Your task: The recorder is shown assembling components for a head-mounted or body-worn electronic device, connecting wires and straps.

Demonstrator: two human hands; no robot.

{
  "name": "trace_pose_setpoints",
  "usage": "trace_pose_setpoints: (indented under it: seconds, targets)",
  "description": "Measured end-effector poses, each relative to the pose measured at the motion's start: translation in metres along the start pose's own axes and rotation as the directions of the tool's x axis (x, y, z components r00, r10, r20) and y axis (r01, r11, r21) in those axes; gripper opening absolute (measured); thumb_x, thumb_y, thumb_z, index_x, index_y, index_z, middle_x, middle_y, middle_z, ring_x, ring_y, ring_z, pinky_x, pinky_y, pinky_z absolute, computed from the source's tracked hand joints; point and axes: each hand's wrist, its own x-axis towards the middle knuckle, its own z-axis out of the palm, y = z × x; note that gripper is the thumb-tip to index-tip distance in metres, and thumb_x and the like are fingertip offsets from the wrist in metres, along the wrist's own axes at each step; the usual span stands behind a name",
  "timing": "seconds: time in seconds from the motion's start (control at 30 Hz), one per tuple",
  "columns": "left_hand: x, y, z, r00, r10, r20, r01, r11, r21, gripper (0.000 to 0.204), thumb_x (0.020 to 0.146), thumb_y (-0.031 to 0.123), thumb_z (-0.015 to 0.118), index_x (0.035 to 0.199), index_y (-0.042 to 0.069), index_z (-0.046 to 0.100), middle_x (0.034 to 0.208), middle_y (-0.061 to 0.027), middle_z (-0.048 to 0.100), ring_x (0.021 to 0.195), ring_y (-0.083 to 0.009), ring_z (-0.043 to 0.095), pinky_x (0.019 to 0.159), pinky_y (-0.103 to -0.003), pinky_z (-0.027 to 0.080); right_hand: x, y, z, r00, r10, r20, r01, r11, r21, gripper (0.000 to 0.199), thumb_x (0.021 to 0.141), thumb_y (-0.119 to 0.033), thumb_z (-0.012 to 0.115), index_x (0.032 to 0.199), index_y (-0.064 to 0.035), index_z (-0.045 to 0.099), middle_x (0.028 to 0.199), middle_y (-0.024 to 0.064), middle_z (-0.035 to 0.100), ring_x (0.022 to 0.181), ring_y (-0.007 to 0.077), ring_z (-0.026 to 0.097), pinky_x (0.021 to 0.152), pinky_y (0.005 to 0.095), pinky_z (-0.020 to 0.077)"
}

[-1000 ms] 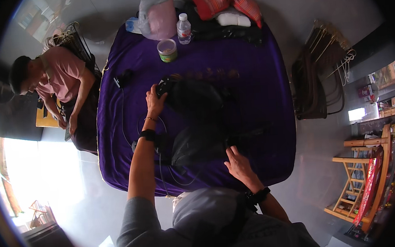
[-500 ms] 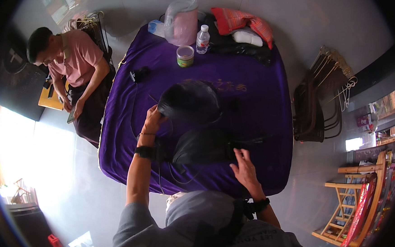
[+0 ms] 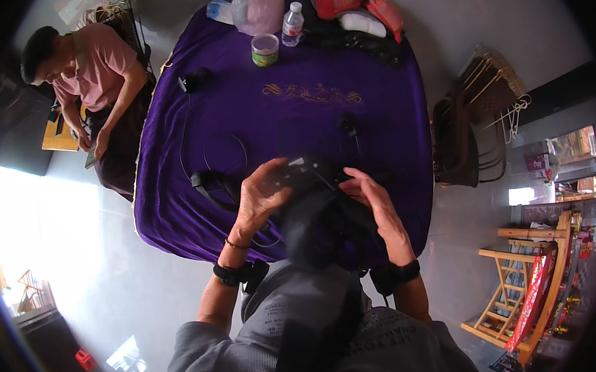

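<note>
Gold embroidered characters [image 3: 314, 93], set in one line between two curling scrolls, stand on the deep purple velvety tablecloth [image 3: 238, 97]. Dark printing marks the grey short-sleeved fabric shirt [image 3: 303, 319]: large block capitals [image 3: 404, 335] toward the wearer's right, smaller stacked lines [image 3: 278, 314] on the left (creased, and dim in shadow). The clear plastic bottle with a white cap [image 3: 292, 29] and the round jar with a green label [image 3: 265, 55] bear markings too small to make out.
</note>
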Motion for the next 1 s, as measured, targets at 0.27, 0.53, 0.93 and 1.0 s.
trace_pose_setpoints:
  seconds: [0.27,0.53,0.93,1.0]
  targets:
    - [-0.005,0.004,-0.002,0.994,-0.061,0.093,0.069,0.995,-0.078,0.061,0.068,0.018,0.076,0.122,0.004,0.052,0.107,-0.004,0.061,0.099,-0.0131,0.057,0.091,-0.027,0.044,0.011,-0.006,0.001,0.902,0.17,0.396,-0.09,0.973,-0.213,0.042,0.094,-0.026,0.053,0.127,-0.0008,0.051,0.108,0.0042,0.059,0.097,0.0096,0.053,0.089,0.0233,0.0403]
    - [-0.013,0.003,0.004,0.979,-0.098,0.178,0.148,0.943,-0.299,0.069,0.066,0.011,0.078,0.128,0.007,0.046,0.114,-0.0039,0.057,0.109,-0.0152,0.053,0.097,-0.029,0.041,0.013,0.004,0.014,0.912,0.188,0.363,-0.178,0.982,-0.061,0.029,0.092,-0.024,0.056,0.108,-0.0005,0.063,0.092,-0.0011,0.062,0.089,0.0045,0.054,0.081,0.0199,0.0422]
    - [-0.018,-0.013,0.004,0.945,-0.179,0.272,0.293,0.834,-0.468,0.073,0.069,0.001,0.073,0.134,0.008,0.039,0.128,-0.0062,0.046,0.121,-0.0191,0.045,0.101,-0.032,0.039,-0.001,-0.007,0.028,0.96,0.156,0.231,-0.187,0.975,0.117,0.022,0.087,-0.009,0.057,0.104,0.0011,0.065,0.089,0.0005,0.064,0.081,0.0063,0.056,0.076,0.0197,0.0439]
    - [-0.019,-0.014,0.004,0.936,-0.207,0.285,0.323,0.826,-0.461,0.072,0.07,0.002,0.072,0.134,0.008,0.039,0.128,-0.006,0.046,0.122,-0.019,0.044,0.102,-0.032,0.039,-0.001,-0.005,0.028,0.96,0.15,0.237,-0.178,0.979,0.099,0.026,0.088,-0.006,0.055,0.111,0.0025,0.062,0.094,0.0036,0.066,0.083,0.0073,0.059,0.077,0.0194,0.0464]
